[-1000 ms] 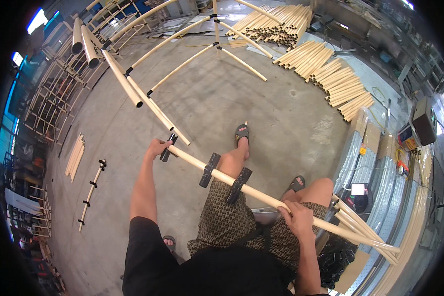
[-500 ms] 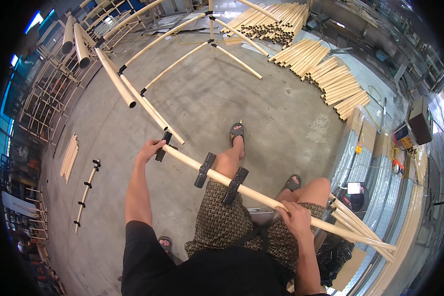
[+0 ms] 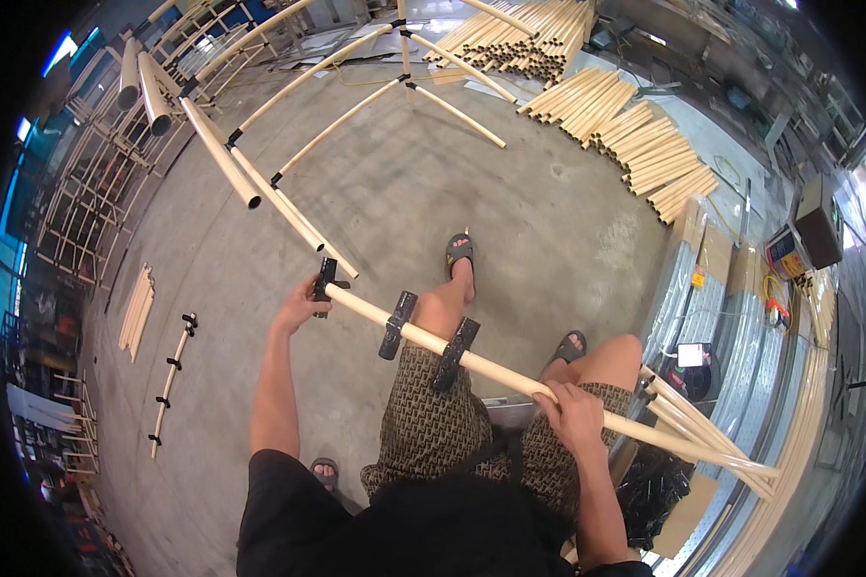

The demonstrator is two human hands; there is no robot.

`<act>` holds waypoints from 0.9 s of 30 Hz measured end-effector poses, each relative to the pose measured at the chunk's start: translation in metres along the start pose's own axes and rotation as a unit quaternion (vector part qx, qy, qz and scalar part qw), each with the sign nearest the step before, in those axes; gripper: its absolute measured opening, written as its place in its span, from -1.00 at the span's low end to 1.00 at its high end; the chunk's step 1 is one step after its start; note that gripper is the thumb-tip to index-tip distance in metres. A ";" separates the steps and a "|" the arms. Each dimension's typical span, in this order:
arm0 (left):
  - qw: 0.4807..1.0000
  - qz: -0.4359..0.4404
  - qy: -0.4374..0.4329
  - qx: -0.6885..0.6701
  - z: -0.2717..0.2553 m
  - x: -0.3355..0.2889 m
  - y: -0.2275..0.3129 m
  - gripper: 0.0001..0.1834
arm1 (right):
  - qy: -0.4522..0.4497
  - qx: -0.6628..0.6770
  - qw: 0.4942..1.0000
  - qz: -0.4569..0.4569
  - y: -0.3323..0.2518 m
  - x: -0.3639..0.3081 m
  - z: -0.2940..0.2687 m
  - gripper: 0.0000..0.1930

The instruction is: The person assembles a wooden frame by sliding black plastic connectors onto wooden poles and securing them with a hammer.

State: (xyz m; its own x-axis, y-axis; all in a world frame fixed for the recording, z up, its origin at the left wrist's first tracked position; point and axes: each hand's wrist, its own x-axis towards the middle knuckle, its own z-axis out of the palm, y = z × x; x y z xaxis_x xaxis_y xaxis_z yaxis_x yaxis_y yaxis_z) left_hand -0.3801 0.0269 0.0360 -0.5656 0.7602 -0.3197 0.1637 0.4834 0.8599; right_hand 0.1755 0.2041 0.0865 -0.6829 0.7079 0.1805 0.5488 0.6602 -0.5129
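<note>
Running diagonally across the frame's middle, a cream pipe [image 3: 510, 375] lies over the seated person's knees. The left hand [image 3: 303, 303] has its fingers clenched on the black end clamp [image 3: 326, 284]; the right hand [image 3: 573, 418] has its fingers wrapped around the pipe lower right. Two black clamps [image 3: 397, 325] sit between both hands.

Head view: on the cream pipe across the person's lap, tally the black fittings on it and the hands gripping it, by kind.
Cream pipe: 1
Black fittings on it: 3, one at the end by the left hand, two clamps mid-pipe
Hands on it: 2, left hand at the end fitting, right hand round the pipe
Total: 6
</note>
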 end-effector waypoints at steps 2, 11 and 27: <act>0.999 -0.031 0.012 0.041 0.007 -0.005 0.019 -0.15 | 0.008 -0.004 1.000 -0.002 -0.001 0.000 -0.001 -0.72; 0.992 0.039 0.081 -0.092 0.032 -0.013 -0.019 -0.21 | 0.027 -0.012 1.000 -0.011 0.019 -0.001 0.008 -0.59; 0.960 0.005 0.219 0.177 -0.019 -0.007 -0.105 -0.23 | 0.238 0.152 0.958 -0.057 0.024 -0.021 -0.013 -0.80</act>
State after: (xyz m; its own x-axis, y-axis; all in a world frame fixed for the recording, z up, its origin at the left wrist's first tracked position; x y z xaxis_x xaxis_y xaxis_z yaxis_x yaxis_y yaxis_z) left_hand -0.4088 -0.0376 -0.0444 -0.8356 0.5472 -0.0484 0.3904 0.6535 0.6485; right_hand 0.2088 0.2082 0.0815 -0.3939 0.7177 0.5743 0.2696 0.6875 -0.6743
